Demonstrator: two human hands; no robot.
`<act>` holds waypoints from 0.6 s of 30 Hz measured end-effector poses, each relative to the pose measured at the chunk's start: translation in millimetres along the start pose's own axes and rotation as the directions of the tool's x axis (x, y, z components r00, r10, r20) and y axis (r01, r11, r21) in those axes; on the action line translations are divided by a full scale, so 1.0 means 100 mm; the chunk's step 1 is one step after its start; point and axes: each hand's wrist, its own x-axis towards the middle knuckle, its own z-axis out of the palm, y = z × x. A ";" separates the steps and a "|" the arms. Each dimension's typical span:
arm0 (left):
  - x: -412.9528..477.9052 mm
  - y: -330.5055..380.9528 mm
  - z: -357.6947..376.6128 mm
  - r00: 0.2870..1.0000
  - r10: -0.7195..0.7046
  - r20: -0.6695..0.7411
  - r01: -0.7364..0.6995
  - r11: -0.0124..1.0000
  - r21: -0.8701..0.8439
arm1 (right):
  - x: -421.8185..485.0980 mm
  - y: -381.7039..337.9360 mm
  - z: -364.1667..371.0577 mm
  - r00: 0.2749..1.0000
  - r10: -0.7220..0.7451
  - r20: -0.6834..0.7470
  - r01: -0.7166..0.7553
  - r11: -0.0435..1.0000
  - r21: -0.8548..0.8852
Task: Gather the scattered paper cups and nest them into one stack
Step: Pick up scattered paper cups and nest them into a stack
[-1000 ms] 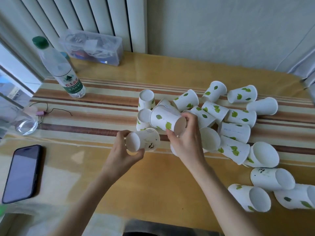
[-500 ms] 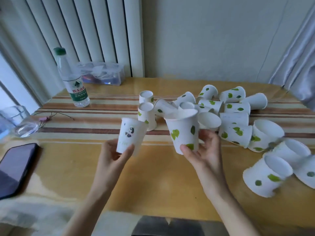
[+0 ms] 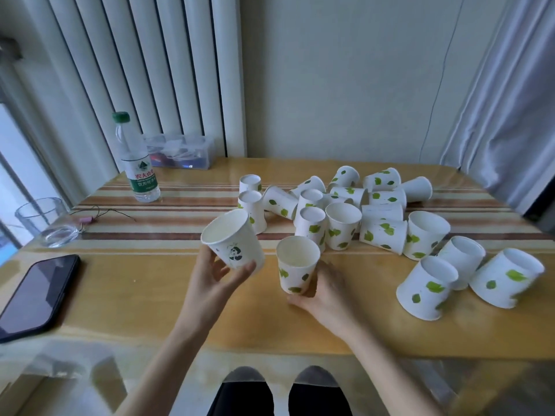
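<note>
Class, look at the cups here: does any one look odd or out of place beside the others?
Yes. The cup in the left hand, the panda-print cup, carries a small dark figure instead of green leaves, unlike the leaf-print cup in the right hand. Many cups in the pile lie tipped on their sides.

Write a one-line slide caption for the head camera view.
Left hand lifts a figure-printed cup while right hand steadies an upright leaf-print cup before the scattered cups.
</note>
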 end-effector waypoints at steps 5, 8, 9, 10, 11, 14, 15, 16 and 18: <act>0.23 0.28 0.20 0.985 0.148 0.087 -0.156 0.983 0.100 | -0.05 -0.16 -0.44 0.997 -0.024 -0.080 0.038 0.983 0.181; 0.42 0.30 0.39 0.974 0.129 0.187 -0.157 0.977 0.144 | -0.05 -0.20 -0.62 0.988 -0.037 -0.148 0.074 0.964 0.255; 0.45 0.25 0.46 0.968 0.105 0.226 -0.140 0.979 0.146 | -0.05 -0.19 -0.63 0.985 -0.035 -0.168 0.079 0.961 0.265; 0.46 0.19 0.51 0.963 0.078 0.257 -0.122 0.980 0.160 | -0.05 -0.16 -0.64 0.983 -0.030 -0.183 0.080 0.960 0.269; 0.44 0.11 0.56 0.959 0.056 0.278 -0.109 0.978 0.179 | -0.06 -0.12 -0.63 0.980 -0.024 -0.195 0.078 0.960 0.270; 0.39 -0.12 0.59 0.950 -0.045 0.308 -0.015 0.982 0.191 | -0.03 0.03 -0.58 0.978 -0.019 -0.209 0.075 0.962 0.262; 0.38 -0.16 0.58 0.943 -0.093 0.321 0.036 0.983 0.179 | 0.00 0.07 -0.57 0.978 -0.014 -0.209 0.069 0.963 0.260; 0.37 -0.19 0.56 0.928 -0.119 0.353 0.066 0.985 0.161 | 0.03 0.11 -0.56 0.978 -0.002 -0.210 0.059 0.963 0.262; 0.34 -0.22 0.57 0.898 -0.102 0.429 0.039 0.987 0.153 | 0.14 0.18 -0.51 0.972 0.033 -0.233 0.034 0.960 0.277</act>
